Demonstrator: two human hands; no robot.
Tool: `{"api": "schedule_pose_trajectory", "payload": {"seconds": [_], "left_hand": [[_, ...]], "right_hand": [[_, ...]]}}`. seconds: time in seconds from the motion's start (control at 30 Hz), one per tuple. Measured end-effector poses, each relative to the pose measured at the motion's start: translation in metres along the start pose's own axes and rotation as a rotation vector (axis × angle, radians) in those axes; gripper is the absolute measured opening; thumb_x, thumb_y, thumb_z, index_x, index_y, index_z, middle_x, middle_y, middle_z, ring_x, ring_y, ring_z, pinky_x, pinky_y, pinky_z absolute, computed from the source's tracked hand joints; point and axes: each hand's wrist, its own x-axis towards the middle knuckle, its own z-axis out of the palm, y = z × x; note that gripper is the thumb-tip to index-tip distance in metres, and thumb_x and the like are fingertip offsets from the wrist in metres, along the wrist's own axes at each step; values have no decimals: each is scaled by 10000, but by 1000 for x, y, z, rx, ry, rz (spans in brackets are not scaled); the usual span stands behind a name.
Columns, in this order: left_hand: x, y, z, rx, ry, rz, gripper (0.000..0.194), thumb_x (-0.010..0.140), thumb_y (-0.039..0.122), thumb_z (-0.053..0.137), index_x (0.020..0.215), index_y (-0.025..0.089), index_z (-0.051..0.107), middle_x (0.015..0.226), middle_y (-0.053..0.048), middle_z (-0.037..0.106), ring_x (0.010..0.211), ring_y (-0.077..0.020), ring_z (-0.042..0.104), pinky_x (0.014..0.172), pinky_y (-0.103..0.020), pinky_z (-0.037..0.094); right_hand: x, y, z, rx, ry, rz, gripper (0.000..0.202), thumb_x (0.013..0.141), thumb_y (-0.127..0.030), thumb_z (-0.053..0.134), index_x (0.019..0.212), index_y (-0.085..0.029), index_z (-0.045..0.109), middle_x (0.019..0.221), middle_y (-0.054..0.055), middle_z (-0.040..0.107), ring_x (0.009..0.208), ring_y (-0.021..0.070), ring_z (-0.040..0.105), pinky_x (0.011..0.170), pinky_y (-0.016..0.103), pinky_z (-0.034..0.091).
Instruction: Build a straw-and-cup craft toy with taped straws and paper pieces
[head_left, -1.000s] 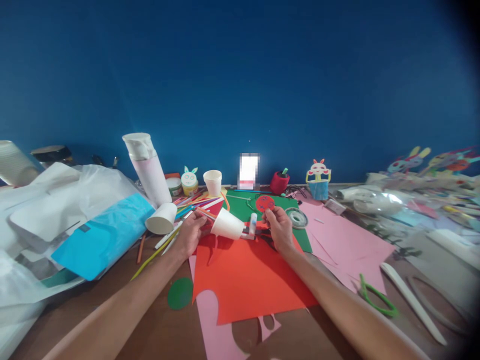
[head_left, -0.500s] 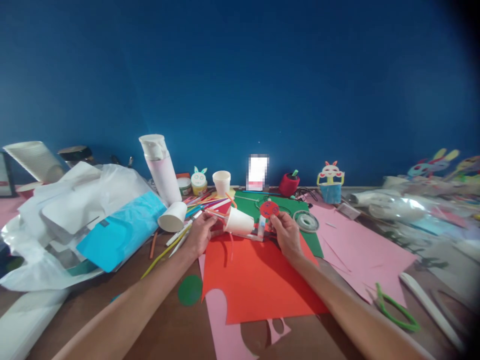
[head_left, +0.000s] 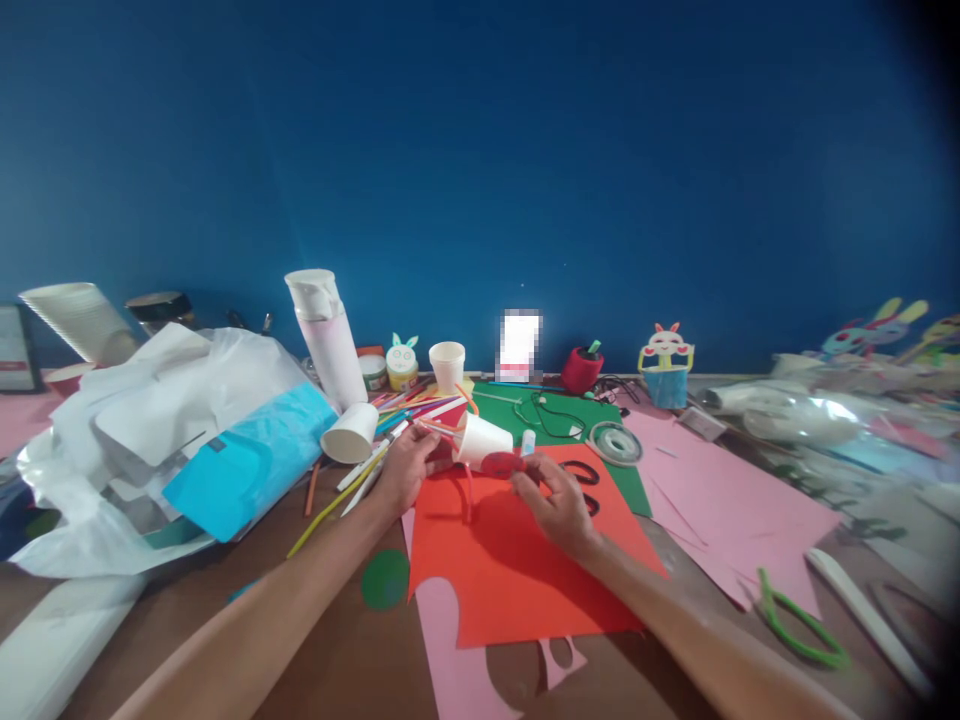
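Note:
Tilted on its side above the orange-red paper sheet [head_left: 525, 590] is a white paper cup [head_left: 486, 440]. My left hand [head_left: 411, 468] is closed at the cup's left end, where thin pale and pink strips stick out. An orange strip and a pink strip also hang at that end. My right hand [head_left: 561, 503] pinches a round red paper disc [head_left: 501, 464] and holds it low against the cup's right part. The disc is seen at a slant, and fingertips cover its right edge. Black-handled scissors [head_left: 581, 472] lie beside my right hand.
To the left are a plastic bag [head_left: 240, 360] with papers, a lying paper cup [head_left: 350, 433] and several pens. A tape roll [head_left: 616, 441] and pink paper [head_left: 735, 500] lie right. Behind stand a cup [head_left: 448, 368], a tall bottle [head_left: 330, 345] and a bunny-faced blue cup [head_left: 666, 385].
My right hand has brought the red disc down and left, from beside the cup to its lower right part. The disc has turned from facing me to a slant. The scissor handles now show.

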Motion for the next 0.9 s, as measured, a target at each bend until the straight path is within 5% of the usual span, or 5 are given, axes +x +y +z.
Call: {"api": "schedule_pose_trajectory", "payload": {"seconds": [0.23,0.47,0.9], "left_hand": [[-5,-3,1,84,-33,79,243,699,244,620,913,149,554,850,-56,649,763,-175,629,646,-302,527],[-11,-3,6,138,-28,140,294,721,237,570,1009,177,543,964,-59,623,853,-179,607,666,-289,520],[-10,4,6,133,-40,56,238,707,288,625,893,146,581,835,-60,652,761,-176,624,570,-239,508]], "right_hand": [[-8,-1,4,-165,-201,-329,79,794,-168,499,841,-198,553,705,33,610,629,144,542,592,248,391],[-6,-3,4,-197,-218,-363,83,793,-161,485,827,-195,553,696,36,620,602,141,536,575,247,390],[-6,-4,4,-263,-209,-421,107,779,-163,472,824,-186,567,667,38,617,617,147,543,575,246,399]]}}
